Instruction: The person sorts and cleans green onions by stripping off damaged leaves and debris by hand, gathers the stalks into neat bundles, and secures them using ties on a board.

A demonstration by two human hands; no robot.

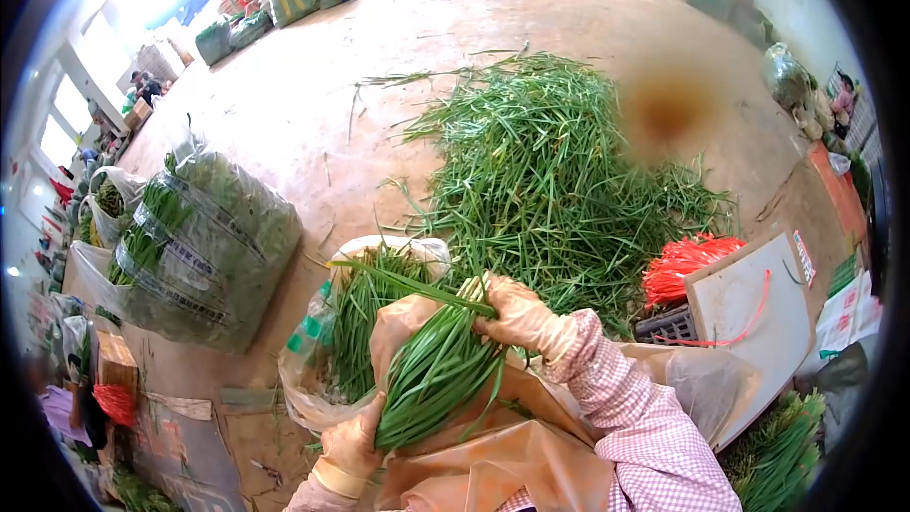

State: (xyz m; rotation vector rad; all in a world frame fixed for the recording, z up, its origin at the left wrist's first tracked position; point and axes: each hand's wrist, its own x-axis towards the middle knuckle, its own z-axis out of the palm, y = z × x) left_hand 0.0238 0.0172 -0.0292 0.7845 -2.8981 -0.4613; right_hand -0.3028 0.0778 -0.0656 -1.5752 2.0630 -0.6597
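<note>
A bundle of long green stalks lies across my lap, over an orange-brown plastic apron. My right hand, in a pale glove, is closed round the bundle's upper end, where light stalk ends show. Lower down, my left hand, also gloved, grips the leafy end from the side. Just left of the bundle stands an open plastic bag filled with more green stalks. A large loose heap of green stalks spreads over the floor ahead.
A big full clear bag stands at the left. On the right, red ties rest above a dark crate, beside a white board. More greens lie at lower right. People and sacks line the far edges.
</note>
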